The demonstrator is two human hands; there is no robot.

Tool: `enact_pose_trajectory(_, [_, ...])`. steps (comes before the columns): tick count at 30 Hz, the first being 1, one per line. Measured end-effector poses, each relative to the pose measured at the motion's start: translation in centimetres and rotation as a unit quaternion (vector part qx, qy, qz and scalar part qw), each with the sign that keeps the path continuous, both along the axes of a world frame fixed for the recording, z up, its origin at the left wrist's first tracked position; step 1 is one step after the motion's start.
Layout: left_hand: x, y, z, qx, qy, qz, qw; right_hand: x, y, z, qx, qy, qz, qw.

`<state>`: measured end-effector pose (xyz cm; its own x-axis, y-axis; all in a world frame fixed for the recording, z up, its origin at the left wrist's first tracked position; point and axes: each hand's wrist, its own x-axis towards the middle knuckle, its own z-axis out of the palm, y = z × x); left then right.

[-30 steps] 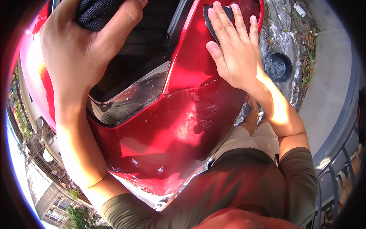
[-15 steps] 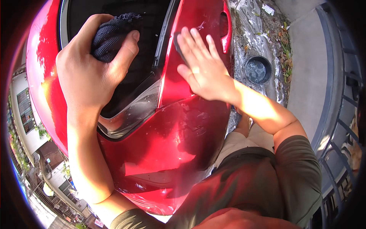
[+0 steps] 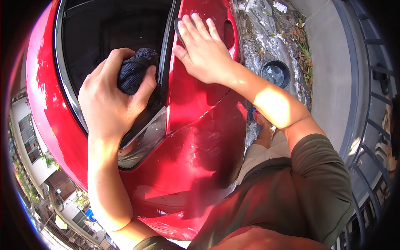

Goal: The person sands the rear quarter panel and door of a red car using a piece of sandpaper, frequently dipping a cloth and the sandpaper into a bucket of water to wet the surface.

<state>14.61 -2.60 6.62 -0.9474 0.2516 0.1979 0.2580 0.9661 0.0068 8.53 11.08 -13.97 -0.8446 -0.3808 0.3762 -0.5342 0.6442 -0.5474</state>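
My left hand is closed round a dark, knitted cloth and rests over the dark window of a red car. My right hand lies flat with fingers stretched out on the red door panel, beside the window's trim. A thin black pad shows at the edge of that hand, mostly hidden under it. The door handle is just right of my fingers. The red lower bodywork has wet-looking patches.
A dark bucket of water stands on rough, wet ground beside the car, near a leaf-strewn strip. A pale concrete path runs along a metal railing at the right. My sandalled foot is below my right arm.
My right hand has moved left along the panel toward the window trim and, most recently, upward in view. My left hand with the cloth has shifted right and down in view.
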Motion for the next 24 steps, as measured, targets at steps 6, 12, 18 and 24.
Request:
enact_pose_trajectory(6, [-0.5,0.5,-0.1,0.073,-0.015,0.053,0.996,2.8,1.2,-0.2,0.006,0.020,0.047,0.999])
enact_pose_trajectory(12, [0.4,0.5,0.2,0.003,-0.009,0.039,0.999,13.3,4.3,0.3,-0.045,-0.136,0.282,0.949])
enact_pose_trajectory(18, [1.4,3.0,-3.2,-0.160,-0.208,-0.097,0.960,-11.7,2.3,-7.2,-0.182,-0.139,0.010,0.973])
enact_pose_trajectory(24, [6.4,3.5,-8.7,-0.240,-0.187,-0.151,0.940,9.5,4.7,-5.7,-0.233,-0.190,0.164,0.939])
